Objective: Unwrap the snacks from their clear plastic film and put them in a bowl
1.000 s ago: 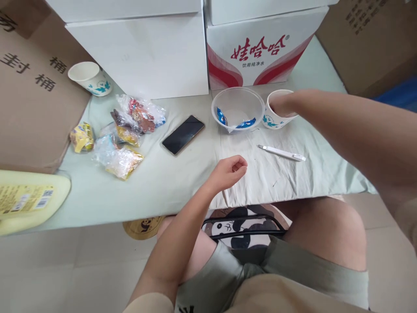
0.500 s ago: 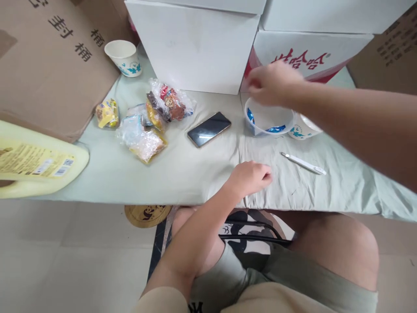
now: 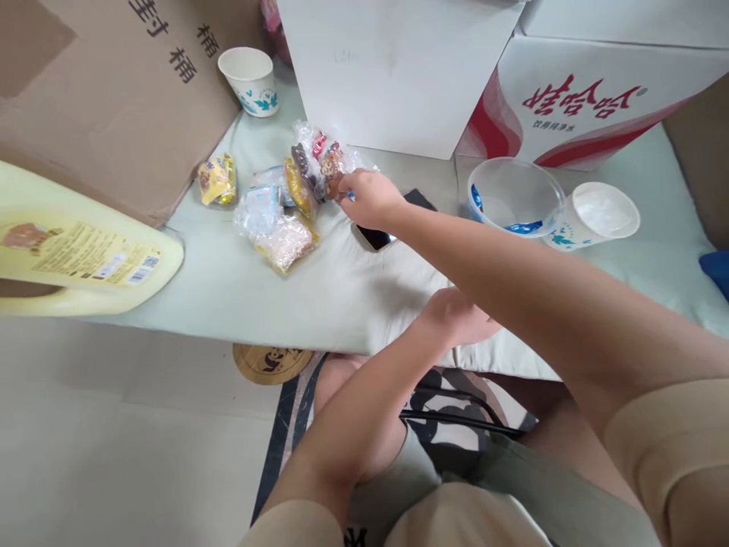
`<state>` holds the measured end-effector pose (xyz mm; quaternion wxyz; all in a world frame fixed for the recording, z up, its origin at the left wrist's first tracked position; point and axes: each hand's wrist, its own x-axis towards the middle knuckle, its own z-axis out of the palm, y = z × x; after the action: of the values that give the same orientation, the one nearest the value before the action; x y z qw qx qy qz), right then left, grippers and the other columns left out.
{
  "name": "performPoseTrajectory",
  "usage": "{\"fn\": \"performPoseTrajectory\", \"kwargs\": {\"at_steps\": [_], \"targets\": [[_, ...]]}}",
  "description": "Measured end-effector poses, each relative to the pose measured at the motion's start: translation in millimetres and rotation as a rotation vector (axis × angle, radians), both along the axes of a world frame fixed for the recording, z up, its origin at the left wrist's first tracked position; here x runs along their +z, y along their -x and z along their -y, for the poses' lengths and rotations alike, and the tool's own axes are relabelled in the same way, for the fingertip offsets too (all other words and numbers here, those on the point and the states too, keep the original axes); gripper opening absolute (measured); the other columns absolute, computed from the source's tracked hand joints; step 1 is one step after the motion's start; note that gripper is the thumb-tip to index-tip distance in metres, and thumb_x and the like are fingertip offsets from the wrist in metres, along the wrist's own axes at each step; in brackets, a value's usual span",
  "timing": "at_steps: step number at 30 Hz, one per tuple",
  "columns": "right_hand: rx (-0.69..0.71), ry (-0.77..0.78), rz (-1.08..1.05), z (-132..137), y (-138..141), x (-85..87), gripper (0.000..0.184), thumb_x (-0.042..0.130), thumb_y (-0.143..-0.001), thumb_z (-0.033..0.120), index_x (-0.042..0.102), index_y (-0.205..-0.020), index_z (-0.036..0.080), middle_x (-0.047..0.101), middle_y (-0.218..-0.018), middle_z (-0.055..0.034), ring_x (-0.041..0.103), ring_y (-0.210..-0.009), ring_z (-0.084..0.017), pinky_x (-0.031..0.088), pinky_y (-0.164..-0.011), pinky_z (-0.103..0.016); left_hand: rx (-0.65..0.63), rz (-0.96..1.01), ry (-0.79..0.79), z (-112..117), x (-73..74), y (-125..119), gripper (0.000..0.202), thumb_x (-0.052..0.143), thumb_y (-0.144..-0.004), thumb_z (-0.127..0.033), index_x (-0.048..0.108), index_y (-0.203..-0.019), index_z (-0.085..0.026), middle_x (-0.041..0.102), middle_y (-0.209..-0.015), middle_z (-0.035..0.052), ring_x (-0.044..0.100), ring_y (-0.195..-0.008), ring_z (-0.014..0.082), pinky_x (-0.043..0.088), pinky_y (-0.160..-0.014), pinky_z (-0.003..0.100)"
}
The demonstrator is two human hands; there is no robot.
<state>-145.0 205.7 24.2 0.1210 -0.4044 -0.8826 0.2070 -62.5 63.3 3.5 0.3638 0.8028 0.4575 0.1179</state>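
Observation:
My right hand [image 3: 371,199] reaches across the cloth-covered table, its fingertips pinched at the lower right edge of a brown snack packet [image 3: 332,169] in clear wrapping. A tiny blue bit shows at the fingers. Under this hand lies a dark phone [image 3: 376,237], partly covered. My left hand [image 3: 460,317] rests near the table's front edge with its fingers curled; the right forearm hides part of it, and nothing shows in it. Beside the brown packet are a yellow packet [image 3: 301,186], a light-blue wrapped packet [image 3: 263,209] and a clear-and-yellow packet [image 3: 288,243].
A clear plastic bowl [image 3: 515,194] with blue wrappers and a paper cup [image 3: 607,209] stand at right. Another paper cup [image 3: 249,80] and a small yellow packet [image 3: 216,181] are at left, near a pale yellow jug [image 3: 96,251]. White boxes [image 3: 399,83] line the back.
My right hand has moved left from over the clear bowl to the brown snack packet. The view has shifted slightly; the right forearm now crosses above my left hand and covers the utility knife.

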Motion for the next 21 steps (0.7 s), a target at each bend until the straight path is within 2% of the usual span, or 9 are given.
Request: {"fn": "performPoseTrajectory", "kwargs": {"at_steps": [2,5,8,11,13,16,19,21], "targets": [[0.037,-0.01,-0.058,2.9,-13.3,5.3,0.028,0.05,-0.084,0.013,0.074,-0.098,0.02,0.072,-0.118,-0.0078,0.064,-0.115,-0.027,0.049,-0.105,-0.044,0.02,-0.026,0.008,1.4,-1.2,-1.6,0.028,0.047,-0.098,-0.034,0.07,-0.11,-0.025,0.072,-0.115,0.0048,0.064,-0.1,0.0227,0.049,-0.082,0.033],[0.092,0.032,-0.182,8.3,-35.3,16.6,0.027,0.049,-0.084,0.013,0.074,-0.084,0.022,0.076,-0.106,-0.0035,0.067,-0.106,-0.024,0.051,-0.103,-0.039,0.026,-0.033,0.013,3.8,-2.7,-3.1,0.032,0.042,-0.097,-0.033,0.071,-0.09,-0.021,0.072,-0.093,0.0073,0.063,-0.081,0.0217,0.042,-0.065,0.033],[0.085,0.103,-0.297,18.6,-60.8,30.3,0.027,0.047,-0.087,0.015,0.073,-0.082,0.019,0.077,-0.098,-0.0037,0.069,-0.096,-0.021,0.054,-0.098,-0.037,-0.005,-0.043,0.019,4.3,-2.1,-2.5,0.036,0.041,-0.097,-0.035,0.067,-0.078,-0.019,0.067,-0.082,0.0086,0.062,-0.077,0.0218,0.038,-0.061,0.033],[0.083,0.113,-0.395,36.1,-96.7,44.5,0.03,0.044,-0.091,0.017,0.074,-0.087,0.017,0.076,-0.098,-0.0053,0.07,-0.092,-0.019,0.056,-0.094,-0.037,-0.022,-0.097,0.037,2.4,0.4,-1.6,0.038,0.04,-0.097,-0.038,0.065,-0.076,-0.019,0.065,-0.08,0.0092,0.062,-0.079,0.0233,0.036,-0.063,0.034],[0.047,0.019,-0.438,51.8,-129.4,53.1,0.028,0.046,-0.093,0.02,0.074,-0.094,0.017,0.075,-0.101,-0.0064,0.07,-0.094,-0.02,0.058,-0.09,-0.038,-0.039,-0.131,0.047,1.2,2.1,-1.3,0.037,0.039,-0.096,-0.038,0.062,-0.073,-0.019,0.064,-0.077,0.0092,0.062,-0.079,0.0238,0.035,-0.063,0.034],[-0.044,-0.251,-0.404,79.2,-189.2,57.5,0.024,0.052,-0.094,0.024,0.074,-0.102,0.02,0.074,-0.104,-0.0075,0.071,-0.097,-0.022,0.059,-0.084,-0.039,-0.124,-0.072,0.089,1.7,4.9,-1.4,0.038,0.042,-0.094,-0.038,0.051,-0.062,-0.02,0.059,-0.068,0.0058,0.057,-0.072,0.0202,0.032,-0.061,0.033],[0.009,-0.592,-0.268,107.7,-248.8,39.4,0.024,0.057,-0.091,0.02,0.074,-0.109,0.02,0.075,-0.107,-0.0095,0.073,-0.095,-0.024,0.058,-0.081,-0.039,-0.253,0.03,0.246,5.2,8.7,-3.1,0.042,0.051,-0.091,-0.043,0.043,-0.057,-0.02,0.053,-0.059,0.0005,0.048,-0.06,0.0148,0.03,-0.058,0.032],[0.058,-0.69,-0.149,126.7,-279.2,14.2,0.03,0.06,-0.089,0.017,0.073,-0.115,0.021,0.075,-0.112,-0.0105,0.071,-0.108,-0.028,0.056,-0.088,-0.042,-0.341,0.05,0.402,7.2,11.4,-5.5,0.041,0.055,-0.089,-0.043,0.045,-0.057,-0.02,0.053,-0.057,-0.0019,0.046,-0.057,0.0126,0.032,-0.057,0.031]]}}
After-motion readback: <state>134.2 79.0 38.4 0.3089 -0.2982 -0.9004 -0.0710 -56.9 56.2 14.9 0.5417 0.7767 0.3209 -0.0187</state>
